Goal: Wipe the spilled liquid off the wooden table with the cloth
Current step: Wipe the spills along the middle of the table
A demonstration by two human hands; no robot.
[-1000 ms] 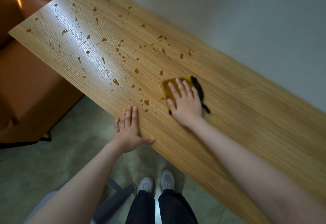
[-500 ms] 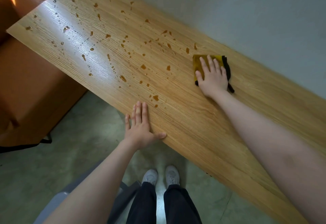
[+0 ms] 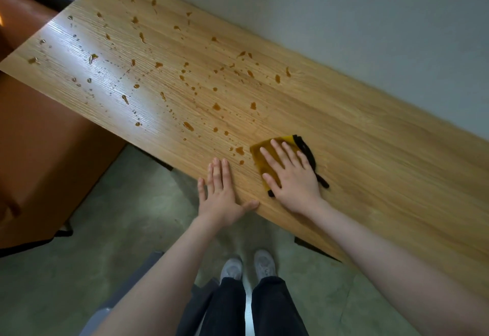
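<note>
Spilled liquid [image 3: 216,107] lies as amber drops and short streaks over most of the left and middle of the wooden counter [image 3: 383,177], from the far left corner to a small cluster just beside the cloth. You have most of the job ahead of you, as far as this view lets one judge. The stretch of wood to the right of the cloth shows no drops, so that part looks finished or was never wet.

Your right hand [image 3: 291,174] lies flat on the yellow cloth [image 3: 260,153], fingers straight and spread, pressing it down near the counter's near edge; it does not curl round the fabric. The cloth looks folded into a small pad with a dark trim along its right side. Your left hand [image 3: 221,193] is also flat and relaxed, its palm braced at the counter's near edge with the thumb along the rim, holding nothing.

The nearest drops sit just left of the cloth and between your two hands. My reading is that the next strokes should sweep leftward through these and then work toward the far corner.

No cup, bowl or other container is in view, so I cannot say where the liquid came from.
</note>
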